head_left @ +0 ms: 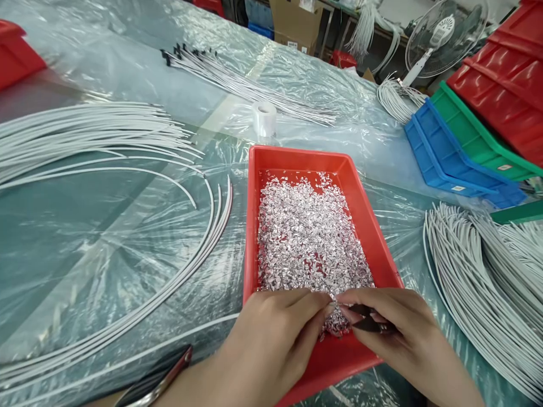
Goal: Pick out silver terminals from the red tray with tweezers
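Note:
A red tray (pixel 365 215) in front of me holds a heap of small silvery foil scraps (pixel 305 232). Both hands hover over its near end. My left hand (pixel 275 339) is closed in a pinch, its fingertips meeting those of the right hand over the scraps; whatever it pinches is too small to name. My right hand (pixel 399 333) is closed on a small dark cutting tool (pixel 367 319), possibly snips, whose tip points at the left fingertips. A white cable (pixel 127 353) runs from the left towards my left wrist.
Bundles of white cables lie at the left (pixel 85 135), the right (pixel 487 271) and the back (pixel 237 79) on a plastic-covered table. A tape roll (pixel 265 118) stands behind the tray. Stacked blue, green and red bins (pixel 470 135) sit at the right. A phone (pixel 156 381) lies near my left wrist.

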Demonstrator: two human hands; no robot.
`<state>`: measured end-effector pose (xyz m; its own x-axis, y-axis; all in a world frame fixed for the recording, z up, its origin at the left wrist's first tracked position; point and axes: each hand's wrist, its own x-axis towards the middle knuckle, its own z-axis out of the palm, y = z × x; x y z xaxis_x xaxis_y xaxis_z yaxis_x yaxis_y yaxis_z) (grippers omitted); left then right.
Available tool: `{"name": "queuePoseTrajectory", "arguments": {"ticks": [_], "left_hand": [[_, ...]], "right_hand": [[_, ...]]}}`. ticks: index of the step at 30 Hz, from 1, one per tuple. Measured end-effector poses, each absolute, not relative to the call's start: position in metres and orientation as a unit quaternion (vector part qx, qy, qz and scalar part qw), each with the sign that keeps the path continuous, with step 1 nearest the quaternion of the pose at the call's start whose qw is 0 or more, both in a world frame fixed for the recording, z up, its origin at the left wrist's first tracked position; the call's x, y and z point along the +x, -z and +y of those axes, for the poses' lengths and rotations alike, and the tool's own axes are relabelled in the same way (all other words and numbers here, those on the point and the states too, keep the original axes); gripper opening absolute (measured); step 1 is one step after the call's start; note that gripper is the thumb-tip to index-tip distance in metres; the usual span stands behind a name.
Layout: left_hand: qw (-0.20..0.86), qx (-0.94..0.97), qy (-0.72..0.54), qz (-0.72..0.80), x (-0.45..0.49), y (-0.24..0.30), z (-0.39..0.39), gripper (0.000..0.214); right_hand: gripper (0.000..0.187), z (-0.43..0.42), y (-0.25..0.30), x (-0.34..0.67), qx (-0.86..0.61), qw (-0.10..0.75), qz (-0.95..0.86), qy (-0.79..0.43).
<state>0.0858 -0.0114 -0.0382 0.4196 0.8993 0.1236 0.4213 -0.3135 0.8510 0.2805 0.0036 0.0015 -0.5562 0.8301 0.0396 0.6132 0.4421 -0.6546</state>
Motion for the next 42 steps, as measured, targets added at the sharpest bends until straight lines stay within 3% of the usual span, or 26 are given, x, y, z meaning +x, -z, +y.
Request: {"name": "queuePoseTrajectory", "arguments": {"ticks": [13, 19, 23, 31, 42], "left_hand": [[0.389, 0.765, -0.266, 0.439, 0.083, 0.042, -0.013, 0.023], [0.386, 0.778, -0.256, 0.424, 0.084, 0.039, -0.011, 0.024], [0.377, 0.787, -0.244, 0.423, 0.083, 0.04, -0.011, 0.023], [0.375, 0.773, -0.277, 0.431, 0.084, 0.04, -0.011, 0.024], [0.45, 0.732, -0.28, 0.429, 0.08, 0.028, -0.009, 0.022]], "right_hand": [[0.015, 0.005, 0.001, 0.282, -0.421, 0.135, -0.848, -0.293], [0.024, 0.003, -0.001, 0.283, -0.415, 0.112, -0.861, -0.273], [0.026, 0.006, 0.0, 0.283, -0.413, 0.116, -0.85, -0.306], [0.005, 0.019, 0.008, 0.282, -0.43, 0.1, -0.775, -0.452], [0.018, 0.019, 0.008, 0.277, -0.426, 0.152, -0.718, -0.529]]}}
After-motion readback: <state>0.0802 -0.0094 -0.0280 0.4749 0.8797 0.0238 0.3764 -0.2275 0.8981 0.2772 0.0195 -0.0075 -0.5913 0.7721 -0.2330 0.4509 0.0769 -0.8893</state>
